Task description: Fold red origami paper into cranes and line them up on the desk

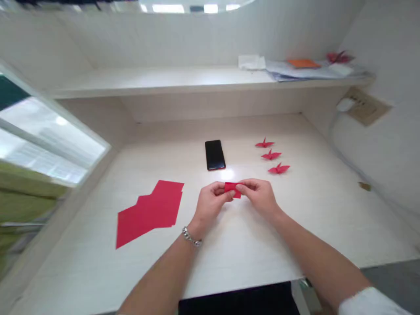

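A small folded piece of red paper (232, 187) is held just above the desk, pinched from both sides. My left hand (212, 200) grips its left part between thumb and fingers, and a chain bracelet (192, 236) circles that wrist. My right hand (259, 195) has its thumb pressed on the paper's right part, with the fingers behind it. Several flat red paper sheets (152, 212) lie overlapping to the left of my hands. Beyond my right hand, three red paper cranes (271, 155) stand in a row.
A black phone (215, 155) lies behind my hands. The raised shelf (157, 81) holds papers (282, 72), an orange piece (303, 63) and a dark red folded thing (339, 57). A cable (344, 157) runs from the wall socket (367, 106) on the right.
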The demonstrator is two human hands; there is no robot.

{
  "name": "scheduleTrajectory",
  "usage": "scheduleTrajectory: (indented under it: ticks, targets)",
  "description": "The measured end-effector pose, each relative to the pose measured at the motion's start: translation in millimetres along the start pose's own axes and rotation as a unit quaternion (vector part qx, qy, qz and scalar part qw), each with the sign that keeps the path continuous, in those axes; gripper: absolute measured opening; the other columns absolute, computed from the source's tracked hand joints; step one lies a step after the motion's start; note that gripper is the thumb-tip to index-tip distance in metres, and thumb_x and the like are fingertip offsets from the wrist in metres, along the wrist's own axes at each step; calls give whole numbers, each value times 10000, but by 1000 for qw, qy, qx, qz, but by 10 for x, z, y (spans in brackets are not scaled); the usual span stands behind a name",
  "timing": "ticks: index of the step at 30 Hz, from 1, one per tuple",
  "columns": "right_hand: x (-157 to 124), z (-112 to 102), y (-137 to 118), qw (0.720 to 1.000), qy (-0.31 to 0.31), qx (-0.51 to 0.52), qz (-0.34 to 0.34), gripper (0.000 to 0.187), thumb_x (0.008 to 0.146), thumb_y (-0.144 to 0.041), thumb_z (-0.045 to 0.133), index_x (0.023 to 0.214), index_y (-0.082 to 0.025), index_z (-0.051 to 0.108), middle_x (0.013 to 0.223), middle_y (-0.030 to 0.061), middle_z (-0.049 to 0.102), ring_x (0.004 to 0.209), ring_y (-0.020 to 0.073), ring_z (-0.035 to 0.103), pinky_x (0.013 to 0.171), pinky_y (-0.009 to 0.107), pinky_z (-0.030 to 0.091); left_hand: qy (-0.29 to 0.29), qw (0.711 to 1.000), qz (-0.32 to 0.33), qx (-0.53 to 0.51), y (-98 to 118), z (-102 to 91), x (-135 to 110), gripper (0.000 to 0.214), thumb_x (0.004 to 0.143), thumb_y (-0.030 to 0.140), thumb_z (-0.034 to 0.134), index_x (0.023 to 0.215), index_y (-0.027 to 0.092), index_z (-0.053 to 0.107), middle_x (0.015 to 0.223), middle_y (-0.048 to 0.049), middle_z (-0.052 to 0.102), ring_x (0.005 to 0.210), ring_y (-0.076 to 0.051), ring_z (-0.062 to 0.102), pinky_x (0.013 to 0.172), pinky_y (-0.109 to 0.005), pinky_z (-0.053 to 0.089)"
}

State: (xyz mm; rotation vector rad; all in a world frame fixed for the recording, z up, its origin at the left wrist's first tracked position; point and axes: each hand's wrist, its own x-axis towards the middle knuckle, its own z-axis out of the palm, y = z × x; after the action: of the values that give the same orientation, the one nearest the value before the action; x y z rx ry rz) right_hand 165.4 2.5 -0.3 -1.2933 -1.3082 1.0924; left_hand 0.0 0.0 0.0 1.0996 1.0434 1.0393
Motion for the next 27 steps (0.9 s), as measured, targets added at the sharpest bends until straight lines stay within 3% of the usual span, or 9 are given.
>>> scheduleTrajectory:
  ticks: [21, 27]
  targets:
    - [51, -23, 79, 994, -21, 70, 78, 263, 624, -362, 799, 771, -146, 767, 690, 62, 733, 621, 182, 647, 609, 287, 503, -25, 998, -56, -25, 20, 8, 3, 313, 670, 300, 814, 872, 107, 671, 823, -116, 752, 766, -202, 712, 682, -289, 555]
    - [57, -25, 95, 994, -22, 71, 76, 275, 644, -382, 787, 771, -140, 766, 662, 59, 724, 592, 174, 636, 584, 281, 496, -21, 998, -55, -27, 6, 11, 4, 321, 657, 298, 824, 862, 105, 670, 824, -119, 750, 754, -195, 708, 674, -283, 556]
